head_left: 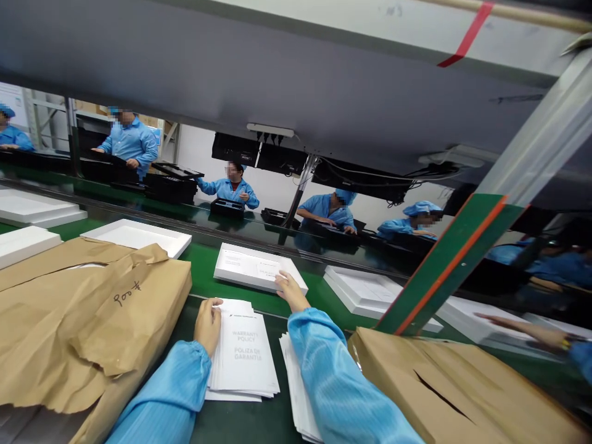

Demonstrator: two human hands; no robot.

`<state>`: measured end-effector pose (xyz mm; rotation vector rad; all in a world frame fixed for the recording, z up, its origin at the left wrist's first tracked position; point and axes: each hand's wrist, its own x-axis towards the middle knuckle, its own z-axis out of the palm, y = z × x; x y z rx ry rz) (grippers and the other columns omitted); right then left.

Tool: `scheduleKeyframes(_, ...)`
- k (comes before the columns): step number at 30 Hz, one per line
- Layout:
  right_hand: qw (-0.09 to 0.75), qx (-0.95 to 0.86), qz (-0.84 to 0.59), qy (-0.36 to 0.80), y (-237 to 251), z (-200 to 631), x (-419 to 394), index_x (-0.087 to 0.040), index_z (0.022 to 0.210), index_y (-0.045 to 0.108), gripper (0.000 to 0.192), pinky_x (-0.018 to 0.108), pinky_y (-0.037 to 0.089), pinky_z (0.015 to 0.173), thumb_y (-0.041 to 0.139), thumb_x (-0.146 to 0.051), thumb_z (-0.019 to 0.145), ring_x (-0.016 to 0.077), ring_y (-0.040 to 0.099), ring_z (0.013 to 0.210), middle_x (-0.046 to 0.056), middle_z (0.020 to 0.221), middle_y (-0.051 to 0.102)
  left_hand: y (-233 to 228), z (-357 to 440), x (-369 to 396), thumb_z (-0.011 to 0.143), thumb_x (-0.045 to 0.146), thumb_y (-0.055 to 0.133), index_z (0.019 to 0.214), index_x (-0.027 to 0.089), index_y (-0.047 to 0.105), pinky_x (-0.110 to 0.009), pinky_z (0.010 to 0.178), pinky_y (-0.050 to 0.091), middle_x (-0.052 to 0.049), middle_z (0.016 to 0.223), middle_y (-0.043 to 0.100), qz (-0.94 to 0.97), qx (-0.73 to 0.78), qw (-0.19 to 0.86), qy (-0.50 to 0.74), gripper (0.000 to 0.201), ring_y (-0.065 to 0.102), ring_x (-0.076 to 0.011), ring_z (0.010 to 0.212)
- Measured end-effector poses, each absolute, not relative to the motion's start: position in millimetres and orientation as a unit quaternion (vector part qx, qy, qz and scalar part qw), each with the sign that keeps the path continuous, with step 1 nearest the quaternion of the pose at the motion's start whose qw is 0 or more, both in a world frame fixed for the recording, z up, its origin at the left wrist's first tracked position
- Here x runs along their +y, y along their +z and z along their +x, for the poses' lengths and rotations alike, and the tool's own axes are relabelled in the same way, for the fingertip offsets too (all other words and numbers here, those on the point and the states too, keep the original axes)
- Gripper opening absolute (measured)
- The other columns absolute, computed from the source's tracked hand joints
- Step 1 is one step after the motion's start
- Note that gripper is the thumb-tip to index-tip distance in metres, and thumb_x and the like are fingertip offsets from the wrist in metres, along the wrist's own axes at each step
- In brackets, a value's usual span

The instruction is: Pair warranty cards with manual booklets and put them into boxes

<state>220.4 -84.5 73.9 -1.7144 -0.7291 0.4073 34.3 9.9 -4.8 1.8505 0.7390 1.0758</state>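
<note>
My left hand [208,325] rests on the left edge of a stack of white warranty policy leaflets [243,356] lying in front of me, fingers curled on the top sheet. My right hand [290,290] reaches forward and touches the near edge of a white flat box [252,266] on the green conveyor belt [203,262], with a small white sheet under its fingertips. A second stack of white sheets [296,388] lies under my right sleeve, mostly hidden.
Torn brown paper packages sit at left [83,308] and right [453,388]. More white boxes [139,235] ride the belt, one [356,290] to the right. A green-orange post [444,265] slants at right. A co-worker's hand [531,333] reaches in; people in blue work beyond.
</note>
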Motion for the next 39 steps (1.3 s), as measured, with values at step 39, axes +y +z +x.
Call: scheduleKeyframes(39, 0.236, -0.338, -0.911, 0.007, 60.6, 152.9, -243.3, -0.017, 0.096, 0.050, 0.032, 0.038, 0.035, 0.074, 0.045, -0.031, 0.067, 0.0245, 0.045, 0.092, 0.010, 0.095, 0.052, 6.3, 45.1, -33.6, 0.067, 0.039, 0.047, 0.107, 0.010, 0.043, -0.034, 0.086, 0.034, -0.011, 0.108, 0.049, 0.620, 0.143, 0.721, 0.274, 0.050, 0.046, -0.0199, 0.097)
